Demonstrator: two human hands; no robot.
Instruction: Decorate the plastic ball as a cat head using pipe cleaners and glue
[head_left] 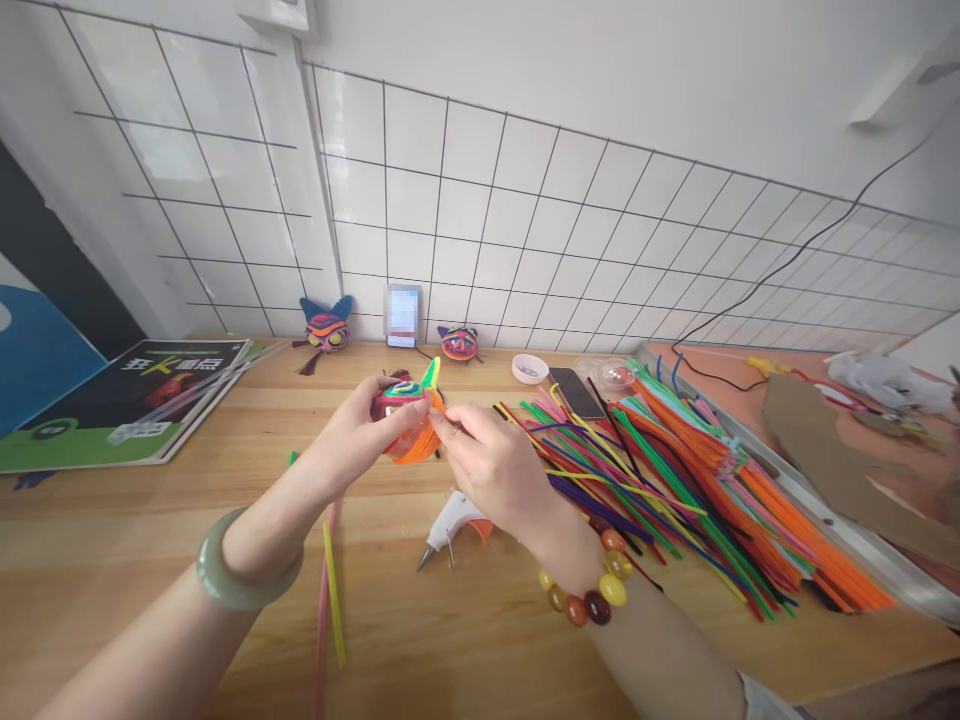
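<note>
Held up over the middle of the table is a small pipe-cleaner craft figure (409, 447), with coiled pink, blue and green rows on top, an orange side and a pointed green-and-yellow ear. My left hand (365, 425) is closed around its left side, thumb across the front. From the right, my right hand (487, 460) pinches at the orange edge; whether a separate strand is between its fingertips is hidden. A white glue gun (450, 522) lies on the table below my right hand. Yellow (334, 590) and pink (324, 600) pipe cleaners lie below my left hand.
Many coloured pipe cleaners (675, 490) spread across the right side. Along the wall stand two finished animal heads (327, 325) (459, 343) and a lit phone (403, 318). A pink bowl (530, 369), a dark phone (576, 393), a magazine (97, 400) and cardboard (847, 460) lie around.
</note>
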